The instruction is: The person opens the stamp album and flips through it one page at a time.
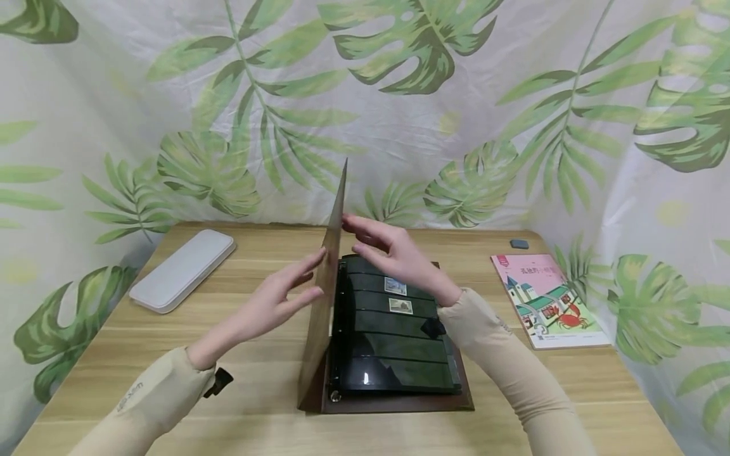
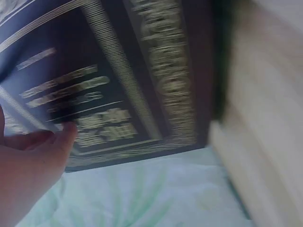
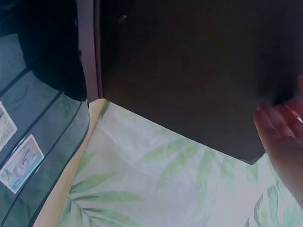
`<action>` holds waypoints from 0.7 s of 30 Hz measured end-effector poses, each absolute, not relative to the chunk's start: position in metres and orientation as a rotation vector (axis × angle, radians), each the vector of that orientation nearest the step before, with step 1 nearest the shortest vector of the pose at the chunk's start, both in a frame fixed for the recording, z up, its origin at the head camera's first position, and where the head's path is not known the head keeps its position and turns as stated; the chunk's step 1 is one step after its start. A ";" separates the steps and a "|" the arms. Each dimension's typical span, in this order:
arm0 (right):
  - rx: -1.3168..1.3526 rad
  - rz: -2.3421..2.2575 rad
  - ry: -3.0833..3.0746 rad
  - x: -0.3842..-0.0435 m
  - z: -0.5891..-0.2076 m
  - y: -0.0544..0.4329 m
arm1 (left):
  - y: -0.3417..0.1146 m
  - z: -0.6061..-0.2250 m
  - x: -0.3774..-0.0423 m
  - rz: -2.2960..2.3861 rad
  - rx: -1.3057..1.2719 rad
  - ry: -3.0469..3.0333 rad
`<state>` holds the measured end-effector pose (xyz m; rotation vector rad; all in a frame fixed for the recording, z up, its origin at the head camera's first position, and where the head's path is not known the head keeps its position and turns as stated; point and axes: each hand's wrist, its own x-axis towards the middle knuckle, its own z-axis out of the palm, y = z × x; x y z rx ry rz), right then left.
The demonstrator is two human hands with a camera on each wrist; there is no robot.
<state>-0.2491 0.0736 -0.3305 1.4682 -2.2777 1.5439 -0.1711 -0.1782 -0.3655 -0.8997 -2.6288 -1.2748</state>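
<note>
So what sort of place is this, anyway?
Probably a makeshift tabletop nook, though I can't see what lies beyond: there's a wooden table, a leaf-print drape around it, and an open stamp album on top.

leafy drapes [image 1: 393, 126] round a table [image 1: 262, 386] make a curtained nook.

Gold bands and lettering mark the dark album cover [image 2: 128, 80] on my left-wrist feed, while from my remote post I see black pages [image 1: 399, 342] striped with thin lines around a bluish stamp [image 1: 396, 286] and a tan stamp [image 1: 401, 306]. The booklet [image 1: 513, 269] shows pink and green with a red crab [image 1: 572, 320], the case [image 1: 182, 271] plain pale grey, the small block [image 1: 519, 244] slate blue. I see beige sleeves [image 1: 490, 335], a tan wood-grain table [image 1: 256, 392] and a whitish backdrop [image 1: 393, 133] patterned with green leaves.
</note>
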 end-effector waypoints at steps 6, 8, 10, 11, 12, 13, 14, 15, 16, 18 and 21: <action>1.570 1.199 -2.266 -0.246 -0.340 0.062 | -0.178 -0.316 -0.181 -1.391 -0.713 -2.624; 1.586 1.142 -2.259 -0.246 -0.341 0.059 | -0.178 -0.303 -0.183 -1.403 -0.671 -2.644; 1.605 1.110 -2.245 -0.246 -0.343 0.056 | -0.176 -0.293 -0.185 -1.392 -0.635 -2.671; 1.614 1.101 -2.235 -0.246 -0.343 0.055 | -0.175 -0.289 -0.185 -1.390 -0.619 -2.683; 1.623 1.090 -2.224 -0.245 -0.343 0.054 | -0.174 -0.286 -0.186 -1.391 -0.613 -2.690; 1.628 1.077 -2.217 -0.245 -0.344 0.053 | -0.174 -0.285 -0.185 -1.400 -0.604 -2.698; 1.631 1.066 -2.211 -0.245 -0.344 0.051 | -0.173 -0.283 -0.185 -1.412 -0.595 -2.707; 1.636 1.056 -2.207 -0.245 -0.345 0.050 | -0.173 -0.282 -0.185 -1.425 -0.585 -2.717; 1.635 1.039 -2.206 -0.245 -0.345 0.049 | -0.174 -0.282 -0.185 -1.443 -0.581 -2.723; 1.651 1.017 -2.213 -0.244 -0.346 0.049 | -0.176 -0.280 -0.184 -1.475 -0.575 -2.737; 1.673 0.980 -2.242 -0.244 -0.348 0.050 | -0.182 -0.276 -0.183 -1.484 -0.560 -2.741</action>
